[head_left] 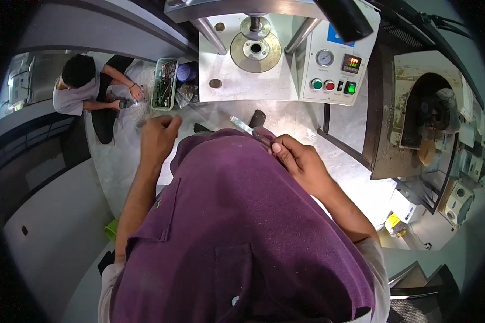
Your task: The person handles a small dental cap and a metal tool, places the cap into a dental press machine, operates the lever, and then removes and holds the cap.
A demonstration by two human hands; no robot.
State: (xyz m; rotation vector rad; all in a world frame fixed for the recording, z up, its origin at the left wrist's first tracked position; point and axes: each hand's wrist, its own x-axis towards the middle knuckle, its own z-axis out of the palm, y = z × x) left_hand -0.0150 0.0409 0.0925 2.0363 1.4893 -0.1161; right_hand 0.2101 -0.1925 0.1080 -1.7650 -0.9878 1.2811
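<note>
My right hand [302, 161] is closed round a slim tool [242, 126] with a pale, whitish far end and a darker part by the fingers; its exact kind does not show. It sits in front of my purple apron [242, 199], tilted up to the left. On the other side, my left hand [160, 133] is raised with its fingers curled in. Whatever it may hold is hidden. Ahead stands a white press machine [248, 86] with a round metal plate [256, 59] between two steel posts. Neither hand touches it.
A control panel [334, 64] with a gauge and lit buttons is on the machine's right. A furnace [404, 107] with an arched dark opening stands further right. At left, another person [83, 86] sits on the floor beside a green basket [155, 91] of tools.
</note>
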